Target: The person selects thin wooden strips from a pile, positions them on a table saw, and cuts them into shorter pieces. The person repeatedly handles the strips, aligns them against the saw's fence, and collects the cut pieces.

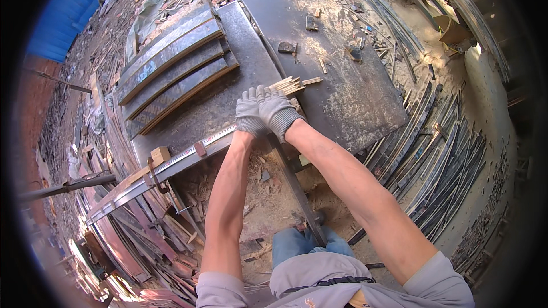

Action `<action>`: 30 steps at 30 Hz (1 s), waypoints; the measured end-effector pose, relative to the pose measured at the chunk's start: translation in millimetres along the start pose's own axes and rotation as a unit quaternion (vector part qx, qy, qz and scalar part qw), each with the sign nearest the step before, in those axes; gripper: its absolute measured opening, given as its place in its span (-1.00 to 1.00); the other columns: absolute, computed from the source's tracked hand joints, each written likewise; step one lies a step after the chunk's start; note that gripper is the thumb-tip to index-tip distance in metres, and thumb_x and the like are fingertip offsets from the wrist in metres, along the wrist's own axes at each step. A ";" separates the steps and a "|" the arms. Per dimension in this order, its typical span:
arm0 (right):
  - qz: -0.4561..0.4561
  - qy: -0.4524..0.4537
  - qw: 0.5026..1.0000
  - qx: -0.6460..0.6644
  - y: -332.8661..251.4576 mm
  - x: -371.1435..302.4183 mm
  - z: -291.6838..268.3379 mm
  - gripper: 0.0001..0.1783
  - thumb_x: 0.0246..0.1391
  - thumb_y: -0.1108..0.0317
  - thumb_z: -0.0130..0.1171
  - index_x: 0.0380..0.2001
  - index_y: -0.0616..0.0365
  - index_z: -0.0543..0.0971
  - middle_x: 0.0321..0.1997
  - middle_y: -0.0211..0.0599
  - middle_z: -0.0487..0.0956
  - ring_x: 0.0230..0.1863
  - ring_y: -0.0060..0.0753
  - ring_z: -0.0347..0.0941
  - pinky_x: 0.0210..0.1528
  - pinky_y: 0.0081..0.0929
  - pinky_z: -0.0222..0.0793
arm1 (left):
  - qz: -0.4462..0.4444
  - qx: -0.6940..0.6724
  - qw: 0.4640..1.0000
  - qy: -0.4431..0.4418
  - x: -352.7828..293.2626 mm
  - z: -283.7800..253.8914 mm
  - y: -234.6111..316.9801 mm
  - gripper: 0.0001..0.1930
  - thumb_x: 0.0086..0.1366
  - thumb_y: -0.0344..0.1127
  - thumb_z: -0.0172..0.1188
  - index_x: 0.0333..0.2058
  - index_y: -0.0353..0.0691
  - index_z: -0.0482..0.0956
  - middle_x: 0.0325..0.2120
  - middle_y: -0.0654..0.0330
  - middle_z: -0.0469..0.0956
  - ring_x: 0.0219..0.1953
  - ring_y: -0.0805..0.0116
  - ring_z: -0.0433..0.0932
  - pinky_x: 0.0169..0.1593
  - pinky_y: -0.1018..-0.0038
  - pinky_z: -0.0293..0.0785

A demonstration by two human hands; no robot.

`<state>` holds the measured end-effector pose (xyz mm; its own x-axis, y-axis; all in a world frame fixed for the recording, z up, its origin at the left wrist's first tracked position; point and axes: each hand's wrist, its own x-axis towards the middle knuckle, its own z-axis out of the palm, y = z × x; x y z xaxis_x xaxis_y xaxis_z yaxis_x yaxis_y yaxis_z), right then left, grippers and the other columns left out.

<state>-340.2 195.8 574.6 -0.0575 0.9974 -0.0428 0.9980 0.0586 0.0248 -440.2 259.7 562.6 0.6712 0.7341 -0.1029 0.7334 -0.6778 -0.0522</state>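
A: Step in hand?
B: From where I stand, likely bearing down on wood. Left hand (249, 115) and right hand (275, 109) lie gloved, side by side, touching, backs up. Any pinch beneath: cannot tell.
A: Strips (289, 85)?
B: Just past the right hand's fingers, over the table (240, 40). Long axis runs roughly crosswise; fanned ends point right. Other ends unclear at the glove.
A: Next move?
B: Judged: calls for even pressure, fingers kept off the slot (264, 37) ahead.
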 end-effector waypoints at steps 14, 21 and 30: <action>0.008 0.037 0.999 0.003 14.3 32.6 -1.3 -0.24 0.42 0.30 -0.02 0.55 0.55 0.17 0.58 0.29 0.35 0.58 0.17 0.35 0.60 0.06 0.23 | 0.033 0.038 0.995 0.084 31.5 9.1 -13.1 -0.10 0.28 0.22 0.20 0.48 -0.17 0.35 0.35 -0.05 0.45 0.32 -0.11 0.45 0.28 0.02 0.44; 0.023 -0.010 1.000 0.014 18.1 45.2 -15.3 -0.27 0.48 0.31 -0.10 0.58 0.49 0.14 0.62 0.27 0.30 0.58 0.18 0.34 0.61 0.08 0.21 | 0.031 0.021 0.991 0.130 48.9 17.5 -24.5 -0.15 0.29 0.21 0.21 0.44 -0.15 0.40 0.32 -0.03 0.47 0.29 -0.08 0.47 0.22 0.04 0.48; 0.034 -0.011 0.999 -0.026 14.9 59.4 16.0 -0.25 0.49 0.28 -0.18 0.62 0.43 0.06 0.71 0.19 0.15 0.68 0.16 0.16 0.70 0.09 0.00 | -0.022 -0.008 0.991 0.130 65.3 40.5 -31.4 -0.31 0.40 0.06 0.15 0.42 -0.12 0.41 0.25 -0.01 0.51 0.27 -0.05 0.50 0.17 0.04 0.48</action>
<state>-328.3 255.2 556.4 0.0107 0.9981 -0.0604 0.9968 -0.0059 0.0792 -423.8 327.3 517.2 0.6429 0.7494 0.1581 0.7622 -0.6464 -0.0355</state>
